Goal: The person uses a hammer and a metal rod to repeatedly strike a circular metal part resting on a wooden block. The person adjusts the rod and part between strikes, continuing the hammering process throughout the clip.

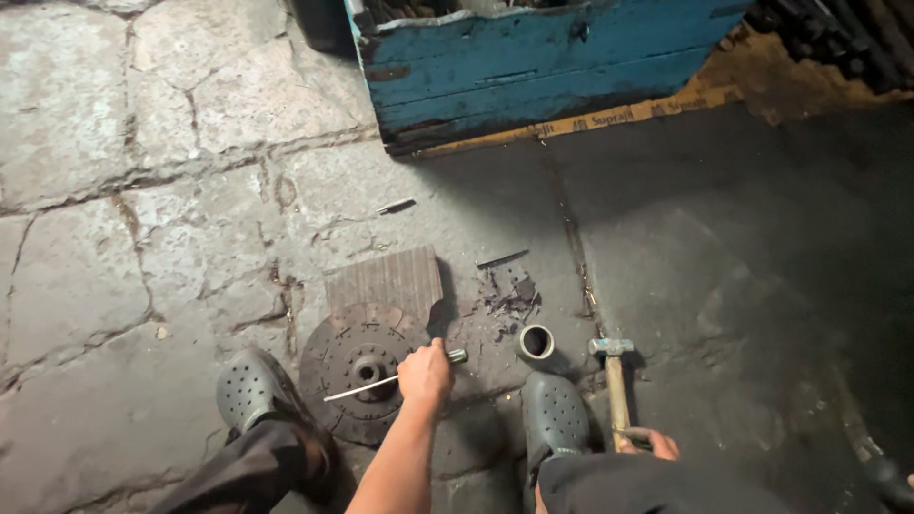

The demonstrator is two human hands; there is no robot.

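Observation:
A round, rusty clutch disc (345, 350) lies flat on the stone floor between my feet, its far edge resting on a grooved wooden block (386, 279). My left hand (425, 375) is closed around a thin metal rod (362, 388) that lies across the disc's hub, with a short end sticking out to the right. My right hand (655, 444) grips the wooden handle of a hammer (610, 348). The hammer's steel head rests on the floor to the right of the disc.
A short metal sleeve (535, 342) stands between disc and hammer, with dark debris (509, 292) behind it. My grey perforated clogs (249, 385) (557, 415) flank the disc. A worn blue wooden crate (543, 67) stands at the back. A small dark tool (395, 206) lies on the stones.

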